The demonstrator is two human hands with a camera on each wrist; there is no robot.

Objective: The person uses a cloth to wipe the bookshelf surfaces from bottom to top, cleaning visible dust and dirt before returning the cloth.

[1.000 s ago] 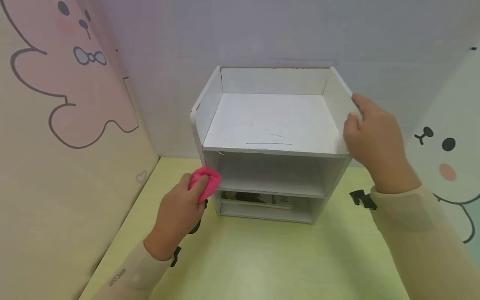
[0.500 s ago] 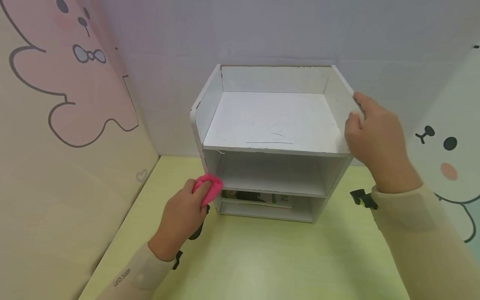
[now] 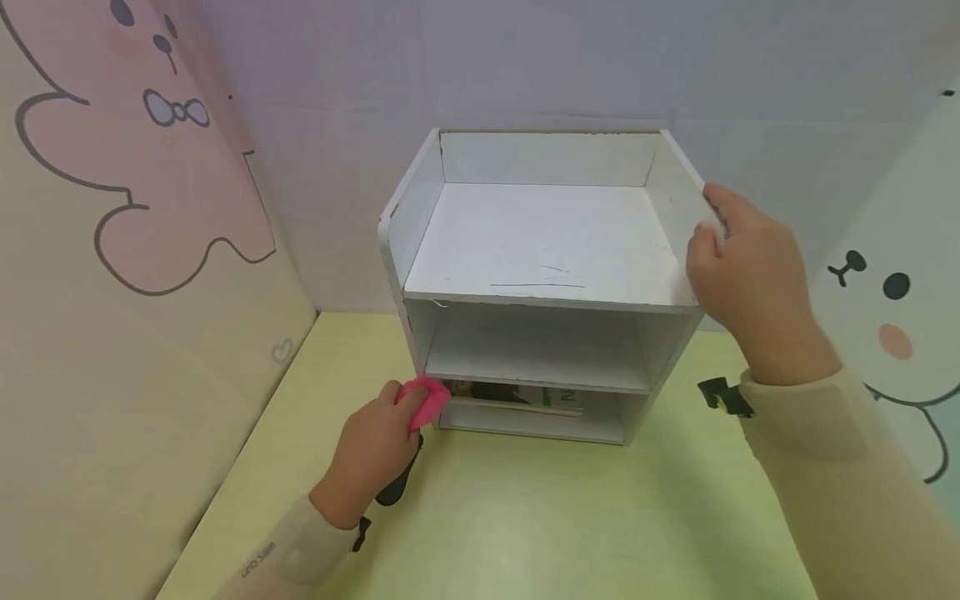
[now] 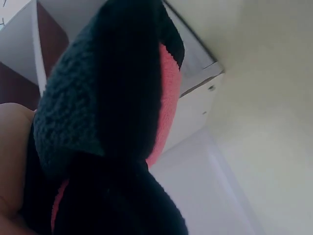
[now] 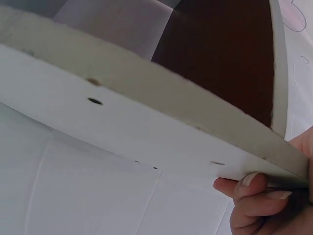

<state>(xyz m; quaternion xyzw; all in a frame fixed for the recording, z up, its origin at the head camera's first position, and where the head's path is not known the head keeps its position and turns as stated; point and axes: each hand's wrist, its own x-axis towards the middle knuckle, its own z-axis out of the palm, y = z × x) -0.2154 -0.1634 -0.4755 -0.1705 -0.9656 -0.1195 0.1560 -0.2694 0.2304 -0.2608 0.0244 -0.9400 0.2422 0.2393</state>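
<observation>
A white tabletop shelf (image 3: 528,242) stands against the back wall, its paint chipped along the edges. My left hand (image 3: 375,437) pinches a bunched pink cloth (image 3: 427,398) at the front edge of the shelf's left side panel, level with the lower board. Up close in the left wrist view, the cloth (image 4: 168,103) is fuzzy, with pink and dark faces. My right hand (image 3: 750,279) grips the upper edge of the right side panel, thumb inside. Curled fingers (image 5: 254,203) show against the panel's outer face in the right wrist view.
A book or booklet (image 3: 517,396) lies in the bottom compartment. The shelf rests on a pale yellow-green table (image 3: 525,517). Walls close in at the back and both sides, the left one (image 3: 97,350) and the right one (image 3: 900,225) printed with cartoon animals.
My left hand has slid the pink cloth down the left side panel's front edge, from the middle compartment to the lower one. My right hand has kept its grip in place.
</observation>
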